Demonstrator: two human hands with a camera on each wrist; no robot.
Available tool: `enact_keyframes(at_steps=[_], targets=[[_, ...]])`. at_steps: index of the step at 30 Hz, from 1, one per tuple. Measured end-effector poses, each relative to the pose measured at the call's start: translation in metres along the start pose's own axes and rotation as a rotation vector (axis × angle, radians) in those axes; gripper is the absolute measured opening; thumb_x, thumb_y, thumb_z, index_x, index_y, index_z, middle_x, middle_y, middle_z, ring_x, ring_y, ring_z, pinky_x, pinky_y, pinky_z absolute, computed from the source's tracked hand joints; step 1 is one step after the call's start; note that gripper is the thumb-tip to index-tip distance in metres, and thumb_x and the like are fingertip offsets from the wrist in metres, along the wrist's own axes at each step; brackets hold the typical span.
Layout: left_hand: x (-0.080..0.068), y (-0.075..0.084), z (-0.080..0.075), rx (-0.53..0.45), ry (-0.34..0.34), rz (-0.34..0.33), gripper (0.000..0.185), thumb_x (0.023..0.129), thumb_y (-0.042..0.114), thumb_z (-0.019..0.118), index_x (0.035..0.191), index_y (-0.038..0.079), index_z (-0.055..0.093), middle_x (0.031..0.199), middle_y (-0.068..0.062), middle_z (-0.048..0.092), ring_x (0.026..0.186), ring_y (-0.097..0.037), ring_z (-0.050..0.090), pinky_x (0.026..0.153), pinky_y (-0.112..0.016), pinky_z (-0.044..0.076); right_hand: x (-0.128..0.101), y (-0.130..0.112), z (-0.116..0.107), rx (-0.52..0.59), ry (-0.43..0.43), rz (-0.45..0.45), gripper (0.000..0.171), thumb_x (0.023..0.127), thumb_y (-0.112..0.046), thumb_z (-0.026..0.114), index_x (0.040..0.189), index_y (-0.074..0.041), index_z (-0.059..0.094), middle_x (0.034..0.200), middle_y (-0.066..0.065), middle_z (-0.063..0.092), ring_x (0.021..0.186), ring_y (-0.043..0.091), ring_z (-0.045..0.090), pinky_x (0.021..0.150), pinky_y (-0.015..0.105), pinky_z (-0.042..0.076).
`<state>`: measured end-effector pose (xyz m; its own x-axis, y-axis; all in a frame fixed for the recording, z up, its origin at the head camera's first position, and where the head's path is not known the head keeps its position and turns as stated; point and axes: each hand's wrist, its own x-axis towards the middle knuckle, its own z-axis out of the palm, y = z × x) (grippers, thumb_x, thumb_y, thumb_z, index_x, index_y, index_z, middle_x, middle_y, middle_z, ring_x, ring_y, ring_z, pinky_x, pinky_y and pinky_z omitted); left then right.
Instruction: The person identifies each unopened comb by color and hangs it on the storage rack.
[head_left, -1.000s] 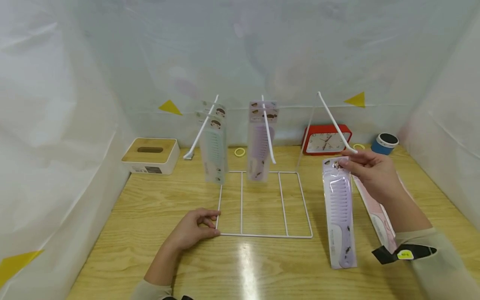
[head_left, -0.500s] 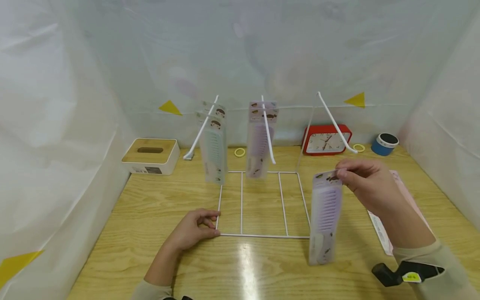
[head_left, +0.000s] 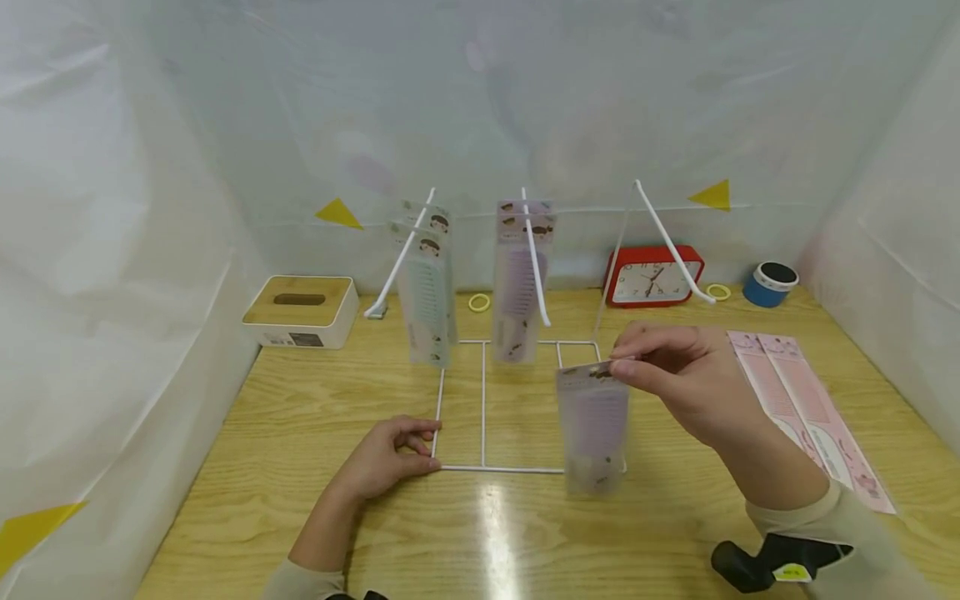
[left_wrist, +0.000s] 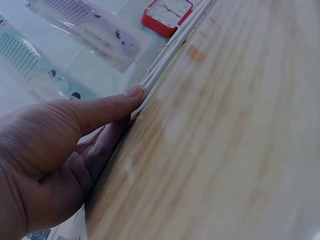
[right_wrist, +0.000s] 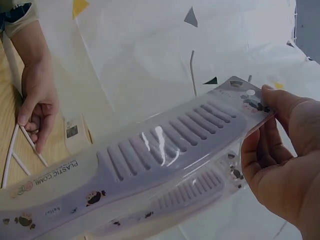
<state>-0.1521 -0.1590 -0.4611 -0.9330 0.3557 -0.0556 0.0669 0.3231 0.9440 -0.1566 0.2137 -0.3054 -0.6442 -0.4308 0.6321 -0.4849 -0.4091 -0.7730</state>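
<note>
We are carrying the purple comb (head_left: 594, 425) by its pack top, pinched in our right hand (head_left: 678, 379), above the rack (head_left: 482, 400) base our left hand (head_left: 386, 457) grips; next, presumably, threading its hole onto a peg (head_left: 534, 254).

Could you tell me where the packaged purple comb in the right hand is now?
In the head view, the purple comb hangs from the right hand, above the wire rack's front right corner.

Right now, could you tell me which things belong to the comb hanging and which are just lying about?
In hand:
right hand pinching purple comb pack
left hand gripping white wire rack
hung combs
pink comb packs

Lying about:
red clock
tissue box
blue speaker
</note>
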Motion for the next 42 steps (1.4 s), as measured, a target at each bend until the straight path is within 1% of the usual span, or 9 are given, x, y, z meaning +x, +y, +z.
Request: enact_keyframes(at_steps=[4, 6, 12, 18, 21, 27, 33, 38, 42], targets=[[0.0, 0.0, -0.001, 0.002, 0.001, -0.001, 0.052, 0.081, 0.009, 0.083, 0.127, -0.003, 0.065, 0.114, -0.021, 0.063, 0.089, -0.013, 0.064, 0.073, -0.02, 0.052, 0.013, -0.005, 0.019, -0.095, 0.047, 0.053, 0.03, 0.087, 0.016, 0.064, 0.102, -0.007, 0.077, 0.096, 0.0, 0.073, 0.088, 0.014, 0.06, 0.072, 0.022, 0.053], [0.0, 0.001, -0.001, 0.004, 0.001, -0.002, 0.052, 0.081, 0.01, 0.083, 0.128, -0.002, 0.065, 0.114, -0.021, 0.063, 0.089, -0.014, 0.064, 0.073, -0.02, 0.052, 0.019, -0.007, 0.026, -0.122, 0.072, 0.06, 0.029, 0.087, 0.015, 0.066, 0.1, -0.009, 0.077, 0.094, -0.001, 0.071, 0.087, 0.014, 0.059, 0.07, 0.021, 0.052], [0.0, 0.001, -0.001, 0.004, -0.001, 0.005, 0.052, 0.081, 0.01, 0.083, 0.128, -0.003, 0.065, 0.114, -0.021, 0.063, 0.09, -0.014, 0.065, 0.074, -0.02, 0.052, 0.036, -0.011, 0.041, -0.153, 0.121, 0.001, 0.023, 0.085, 0.015, 0.068, 0.095, -0.004, 0.077, 0.09, 0.002, 0.07, 0.085, 0.016, 0.059, 0.067, 0.023, 0.051], [0.0, -0.002, -0.001, 0.008, -0.001, 0.013, 0.051, 0.08, 0.01, 0.083, 0.127, -0.003, 0.065, 0.114, -0.021, 0.064, 0.089, -0.012, 0.065, 0.075, -0.02, 0.052, 0.043, -0.012, 0.048, -0.17, 0.183, 0.017, 0.023, 0.083, 0.016, 0.069, 0.093, -0.003, 0.076, 0.09, 0.004, 0.071, 0.082, 0.015, 0.061, 0.068, 0.023, 0.051], [0.0, -0.002, 0.0, 0.011, 0.001, 0.014, 0.051, 0.08, 0.01, 0.083, 0.126, -0.003, 0.065, 0.114, -0.02, 0.064, 0.088, -0.012, 0.065, 0.074, -0.02, 0.052, 0.044, -0.011, 0.048, -0.169, 0.202, 0.028, 0.024, 0.084, 0.019, 0.066, 0.093, -0.001, 0.076, 0.091, 0.005, 0.071, 0.084, 0.016, 0.063, 0.07, 0.024, 0.052], [0.0, -0.002, -0.001, 0.011, 0.003, 0.008, 0.051, 0.08, 0.011, 0.084, 0.126, -0.002, 0.066, 0.114, -0.02, 0.064, 0.089, -0.013, 0.065, 0.074, -0.02, 0.052, 0.047, -0.007, 0.046, -0.169, 0.236, 0.061, 0.026, 0.086, 0.017, 0.064, 0.093, -0.004, 0.076, 0.094, 0.004, 0.072, 0.083, 0.014, 0.064, 0.073, 0.023, 0.053], [0.001, -0.002, -0.001, 0.022, 0.005, 0.005, 0.05, 0.081, 0.012, 0.084, 0.126, -0.001, 0.066, 0.112, -0.019, 0.065, 0.088, -0.011, 0.065, 0.074, -0.02, 0.052, 0.055, 0.002, 0.039, -0.233, 0.302, 0.162, 0.021, 0.089, 0.009, 0.067, 0.092, -0.009, 0.076, 0.09, -0.002, 0.072, 0.079, 0.011, 0.063, 0.074, 0.023, 0.054], [0.0, -0.002, -0.001, 0.025, 0.009, 0.005, 0.051, 0.08, 0.012, 0.084, 0.126, -0.001, 0.066, 0.113, -0.018, 0.065, 0.088, -0.011, 0.066, 0.074, -0.02, 0.052, 0.067, 0.013, 0.031, -0.242, 0.349, 0.19, 0.017, 0.089, 0.004, 0.07, 0.091, -0.011, 0.077, 0.085, -0.004, 0.071, 0.078, 0.01, 0.062, 0.072, 0.022, 0.053], [0.001, -0.001, -0.001, 0.015, 0.006, 0.006, 0.052, 0.08, 0.011, 0.084, 0.126, -0.003, 0.065, 0.113, -0.02, 0.065, 0.088, -0.012, 0.065, 0.073, -0.02, 0.052, 0.08, 0.021, 0.02, -0.228, 0.358, 0.22, 0.009, 0.09, -0.004, 0.073, 0.094, -0.011, 0.078, 0.087, -0.004, 0.071, 0.081, 0.01, 0.061, 0.074, 0.021, 0.053]])
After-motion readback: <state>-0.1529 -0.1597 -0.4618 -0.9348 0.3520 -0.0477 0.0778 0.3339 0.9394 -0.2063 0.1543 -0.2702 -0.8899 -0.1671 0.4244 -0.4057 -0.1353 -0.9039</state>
